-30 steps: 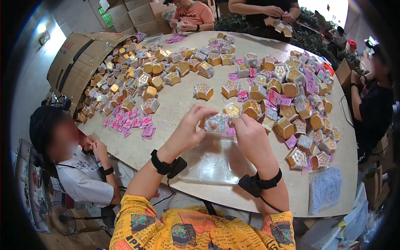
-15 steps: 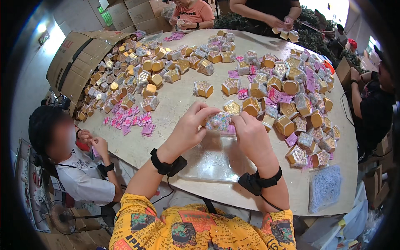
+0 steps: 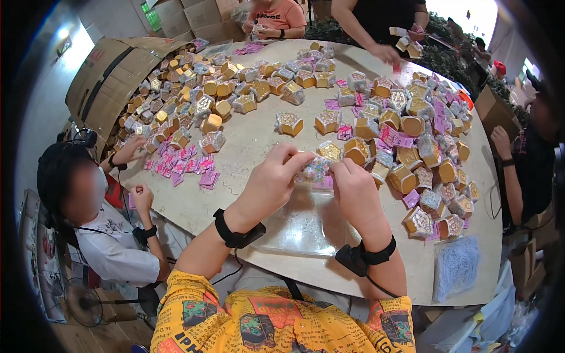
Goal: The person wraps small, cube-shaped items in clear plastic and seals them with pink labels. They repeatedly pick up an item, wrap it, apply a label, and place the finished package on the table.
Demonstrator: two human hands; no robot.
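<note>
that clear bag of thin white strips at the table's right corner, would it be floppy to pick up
Probably floppy: the clear bag lies flat and slack on the table, its edges uneven. Likely light, since the thin strips barely bulge it. The glossy film may be slippery.

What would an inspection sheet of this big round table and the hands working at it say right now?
Surface: round pale table, crowded at the far side and the right.
Job's things: small clear-wrapped packet, held over the table by both hands.
Clutter: gold boxes in heaps, pink slips, a mesh bag, an open cardboard box at the left edge.
Hands: left hand and right hand both pinch the packet; black wrist bands.
Cables: thin wire from the right band.
Surroundings: other people seated and standing round the table, stacked cartons behind.
</note>
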